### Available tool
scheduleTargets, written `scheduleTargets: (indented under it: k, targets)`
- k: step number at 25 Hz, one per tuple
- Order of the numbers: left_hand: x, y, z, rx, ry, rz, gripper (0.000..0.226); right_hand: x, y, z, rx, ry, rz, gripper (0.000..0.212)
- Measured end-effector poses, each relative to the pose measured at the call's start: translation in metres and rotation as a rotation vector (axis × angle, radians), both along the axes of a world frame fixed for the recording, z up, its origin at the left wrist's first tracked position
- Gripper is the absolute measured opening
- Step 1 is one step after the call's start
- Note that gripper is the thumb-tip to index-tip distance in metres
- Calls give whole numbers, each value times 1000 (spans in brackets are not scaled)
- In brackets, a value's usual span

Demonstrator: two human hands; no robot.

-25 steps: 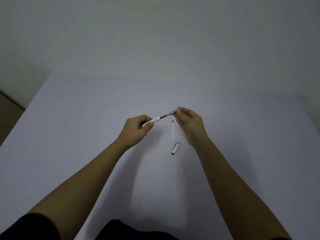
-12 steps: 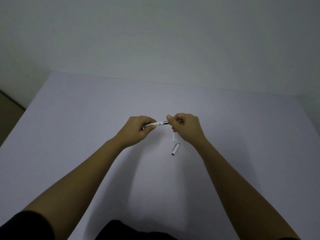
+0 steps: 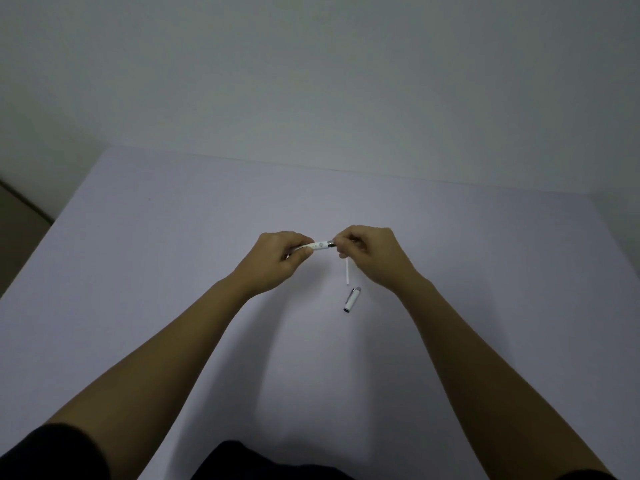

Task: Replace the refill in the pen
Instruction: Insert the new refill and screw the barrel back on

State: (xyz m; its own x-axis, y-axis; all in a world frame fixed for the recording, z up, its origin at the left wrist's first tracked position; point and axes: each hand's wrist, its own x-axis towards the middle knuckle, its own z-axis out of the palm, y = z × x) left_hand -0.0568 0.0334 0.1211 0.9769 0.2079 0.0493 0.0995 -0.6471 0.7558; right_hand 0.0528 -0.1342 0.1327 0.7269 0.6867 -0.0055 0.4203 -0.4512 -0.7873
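Note:
A white pen barrel (image 3: 318, 246) is held level above the table between both hands. My left hand (image 3: 277, 259) grips its left end. My right hand (image 3: 372, 256) pinches the metal tip section (image 3: 331, 243) at the barrel's right end, pressed up against the barrel. A thin white refill (image 3: 347, 271) lies on the table just below my right hand, its upper end hidden by the fingers. The white pen cap (image 3: 352, 299) with a silver clip lies a little nearer to me, apart from both hands.
The pale lilac table (image 3: 173, 271) runs to a far edge against a plain wall. Its left edge drops to a darker floor (image 3: 17, 220). Dark sleeves show at the bottom corners.
One second ago the tip section stood away from the barrel with the dark refill showing between them. My right hand has pushed it in until it meets the barrel; both hands sit slightly lower.

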Motion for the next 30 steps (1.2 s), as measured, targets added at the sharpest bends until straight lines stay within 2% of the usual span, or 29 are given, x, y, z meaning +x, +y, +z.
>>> scheduleTargets:
  k: [3,5,8,13,15,19,22,25,30]
  targets:
    - [-2,-2,1,11,8,-16,21,-3,4,0,-30,41,-20,33]
    - [-3,-3,0,4,13,-12,20,-5,6,-2,-48,39,2,29]
    - [-3,0,-2,-47,6,38,18,-4,0,-5,39,17,32,30]
    - [-5,1,1,-63,7,31,18,-1,-3,-1,45,-121,40,11]
    - [-6,1,2,-63,4,29,18,0,-2,2,7,-161,83,10]
    - [-8,3,4,-37,15,8,19,0,-2,-2,-66,-162,75,23]
    - [-8,4,6,-35,20,13,19,1,-4,1,-28,-134,87,20]
    - [-8,4,6,-40,18,8,19,2,-5,5,0,-250,126,11]
    - [-8,2,7,-19,0,3,20,3,0,5,-119,-208,91,31]
